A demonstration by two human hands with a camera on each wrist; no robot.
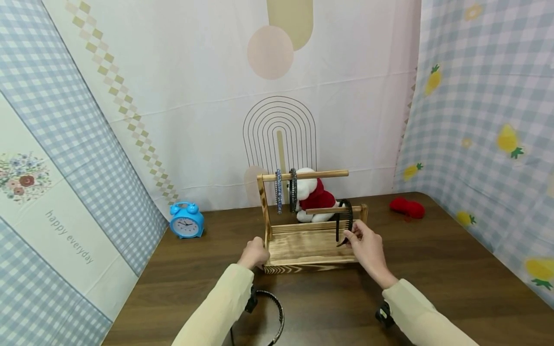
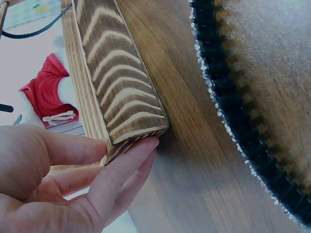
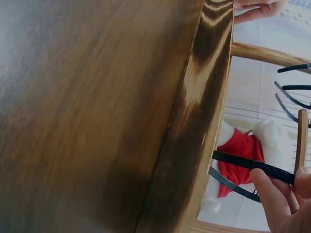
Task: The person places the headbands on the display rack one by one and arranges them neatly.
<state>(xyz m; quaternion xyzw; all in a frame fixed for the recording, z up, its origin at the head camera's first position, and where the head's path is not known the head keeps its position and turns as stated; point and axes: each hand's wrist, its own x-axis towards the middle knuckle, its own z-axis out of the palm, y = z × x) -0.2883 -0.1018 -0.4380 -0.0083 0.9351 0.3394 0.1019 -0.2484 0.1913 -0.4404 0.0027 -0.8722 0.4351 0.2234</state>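
Note:
A wooden rack (image 1: 298, 267) with an upper and a lower bar stands on the table. Its front left corner is pinched between the thumb and fingers of my left hand (image 1: 254, 252). On the lower bar (image 1: 322, 210) a black headband (image 1: 349, 218) hangs, and my right hand (image 1: 367, 242) pinches it near its lower end. The upper bar (image 1: 320, 174) carries a blue glittery headband (image 1: 279, 194) and a dark headband (image 1: 293, 192). Another black headband with a sparkling edge (image 2: 228, 104) lies on the table in front of the rack, partly behind my left forearm in the head view.
Behind the rack sits a white plush toy in red clothing (image 1: 319, 196). A blue alarm clock (image 1: 187, 222) stands at the back left of the brown table (image 1: 207, 254). Some red soft item (image 1: 407, 207) lies at the back right. Cloth hangings surround the table's back and sides.

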